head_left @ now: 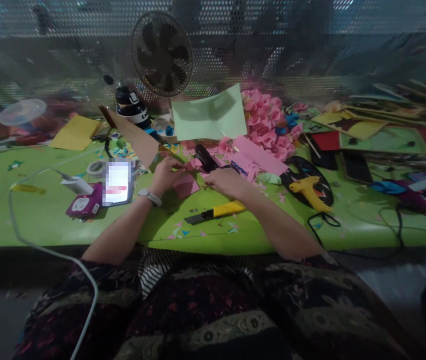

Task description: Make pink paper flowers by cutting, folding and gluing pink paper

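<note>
Pinching the far edge of the paper (186, 186) in its grip, the left hand (166, 174) is pressing it to the desk (48, 220) between both hands, while the right hand (226, 181), its grip unclear, is resting just right of the paper, with the knife (216, 211) lying nearer that hand.

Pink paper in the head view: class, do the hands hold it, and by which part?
The left hand seems to pinch the pink paper at its upper edge. Whether the right hand beside it grips anything cannot be told.
</note>
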{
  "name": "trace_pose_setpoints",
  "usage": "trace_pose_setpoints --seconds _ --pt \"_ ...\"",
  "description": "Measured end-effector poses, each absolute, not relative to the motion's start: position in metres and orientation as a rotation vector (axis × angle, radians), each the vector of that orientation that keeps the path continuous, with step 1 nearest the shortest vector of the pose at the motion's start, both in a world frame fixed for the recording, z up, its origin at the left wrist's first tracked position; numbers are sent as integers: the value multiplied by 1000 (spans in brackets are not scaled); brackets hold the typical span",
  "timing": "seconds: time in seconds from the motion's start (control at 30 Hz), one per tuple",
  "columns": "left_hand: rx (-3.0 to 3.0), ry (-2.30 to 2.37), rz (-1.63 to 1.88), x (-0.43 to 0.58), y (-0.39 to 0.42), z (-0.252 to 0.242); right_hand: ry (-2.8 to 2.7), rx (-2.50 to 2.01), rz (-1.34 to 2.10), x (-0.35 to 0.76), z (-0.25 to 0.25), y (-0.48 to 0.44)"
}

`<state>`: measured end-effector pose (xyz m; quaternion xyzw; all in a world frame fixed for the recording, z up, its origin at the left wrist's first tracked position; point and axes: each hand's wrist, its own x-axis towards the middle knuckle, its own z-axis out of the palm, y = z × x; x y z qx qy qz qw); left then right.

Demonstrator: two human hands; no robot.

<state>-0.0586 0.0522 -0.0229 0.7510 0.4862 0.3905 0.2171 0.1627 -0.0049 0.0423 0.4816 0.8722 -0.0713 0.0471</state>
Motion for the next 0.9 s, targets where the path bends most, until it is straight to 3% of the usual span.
trace_pose_setpoints --seconds 0.2,0.43,0.67,0.9 --pt "2016 1276 1106 -63 49 -21 2661 1592 -212 164 42 -2" --pt "2073 1072 1192 -53 39 -9 2906 2118 -196 168 39 3" --pt "1990 928 1202 -51 30 1 2968 2041 -762 173 39 8" --pt "1749 836 1093 -48 24 4 2966 2053 -1542 177 28 19"
